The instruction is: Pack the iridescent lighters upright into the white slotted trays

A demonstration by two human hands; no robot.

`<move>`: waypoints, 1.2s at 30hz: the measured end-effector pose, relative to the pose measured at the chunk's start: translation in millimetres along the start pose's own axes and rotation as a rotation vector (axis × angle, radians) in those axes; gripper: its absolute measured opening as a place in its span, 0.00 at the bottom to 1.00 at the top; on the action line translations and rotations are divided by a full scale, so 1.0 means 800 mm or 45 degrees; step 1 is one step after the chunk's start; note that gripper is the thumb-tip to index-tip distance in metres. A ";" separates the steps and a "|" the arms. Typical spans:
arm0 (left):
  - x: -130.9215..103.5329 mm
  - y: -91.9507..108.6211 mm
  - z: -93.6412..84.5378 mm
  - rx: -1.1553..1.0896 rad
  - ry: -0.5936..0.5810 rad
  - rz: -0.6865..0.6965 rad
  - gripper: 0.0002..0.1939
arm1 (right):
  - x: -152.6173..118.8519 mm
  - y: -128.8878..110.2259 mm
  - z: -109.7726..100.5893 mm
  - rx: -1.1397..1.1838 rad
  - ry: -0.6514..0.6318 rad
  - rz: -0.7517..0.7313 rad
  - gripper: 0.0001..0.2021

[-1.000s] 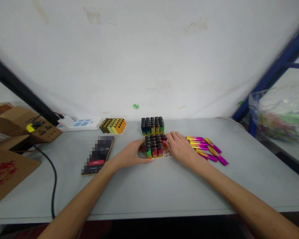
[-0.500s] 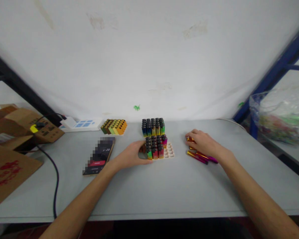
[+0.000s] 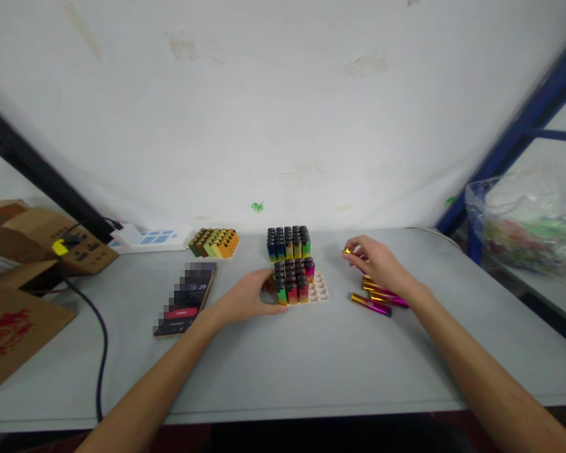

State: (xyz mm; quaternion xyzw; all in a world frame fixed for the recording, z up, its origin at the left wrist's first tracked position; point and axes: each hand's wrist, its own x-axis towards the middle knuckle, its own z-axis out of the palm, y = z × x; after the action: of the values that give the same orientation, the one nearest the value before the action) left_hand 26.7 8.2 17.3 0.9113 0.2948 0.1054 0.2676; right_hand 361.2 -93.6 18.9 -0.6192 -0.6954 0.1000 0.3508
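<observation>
My left hand (image 3: 252, 296) grips the left end of a white tray (image 3: 319, 290), its thumb along the front and its fingers curled at the far side. Several upright lighters (image 3: 290, 286) with black tops, in green, red and magenta, fill the tray's left part; bare sockets show at its right. My right hand (image 3: 375, 259) is raised over the table with a gold-ended lighter (image 3: 348, 251) pinched between thumb and fingers; the palm hides most of it. Beneath and in front of that hand lie several loose gold-and-magenta lighters (image 3: 370, 304).
Behind the tray stands another block of black-topped lighters (image 3: 288, 244). To its left are a yellow-and-brown block of lighters (image 3: 214, 243), a phone (image 3: 186, 299) and a power strip (image 3: 160, 238). Cardboard boxes (image 3: 16, 314) and a black cable (image 3: 104, 340) occupy the left; a clear plastic bag (image 3: 531, 220) is at right.
My right hand has lifted off the loose pile with a lighter and shifted slightly left. My left hand keeps its hold on the tray.
</observation>
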 end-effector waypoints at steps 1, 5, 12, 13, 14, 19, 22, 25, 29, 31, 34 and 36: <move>0.000 0.000 0.000 0.004 0.000 0.002 0.27 | 0.000 -0.007 0.001 0.116 -0.012 0.023 0.14; 0.000 0.000 0.000 0.006 0.001 0.000 0.27 | -0.003 -0.036 0.012 0.542 -0.037 0.102 0.19; 0.000 0.000 0.001 0.002 0.000 0.001 0.28 | -0.003 -0.048 0.032 0.626 -0.136 0.148 0.22; 0.000 0.000 0.001 -0.002 0.004 0.000 0.28 | -0.003 -0.047 0.033 0.588 -0.150 0.126 0.22; 0.000 -0.001 0.001 -0.006 0.007 -0.001 0.28 | -0.003 -0.045 0.033 0.539 -0.150 0.101 0.21; 0.000 -0.001 0.002 -0.020 0.015 -0.001 0.26 | -0.002 -0.038 0.033 0.449 0.030 0.137 0.19; 0.000 -0.002 0.002 -0.024 0.008 -0.006 0.27 | 0.001 -0.041 0.034 0.654 0.041 0.261 0.20; 0.000 -0.004 0.003 -0.031 -0.002 -0.007 0.29 | 0.001 -0.051 0.033 0.746 0.036 0.275 0.18; 0.000 -0.005 0.003 -0.039 0.014 0.004 0.29 | -0.002 -0.066 0.030 0.736 -0.040 0.334 0.23; -0.001 -0.004 0.003 -0.028 0.020 0.005 0.29 | -0.004 -0.068 0.033 0.749 -0.048 0.364 0.26; -0.001 -0.003 0.003 -0.024 0.017 0.008 0.28 | -0.005 -0.065 0.042 0.879 -0.085 0.404 0.28; 0.000 -0.004 0.003 -0.024 0.013 0.009 0.28 | -0.006 -0.063 0.048 1.019 -0.161 0.408 0.28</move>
State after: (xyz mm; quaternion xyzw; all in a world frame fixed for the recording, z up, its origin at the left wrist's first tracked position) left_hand 25.9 9.1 14.0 0.9092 0.2919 0.1138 0.2743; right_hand 298.0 -97.1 17.7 -0.5272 -0.5172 0.4524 0.4999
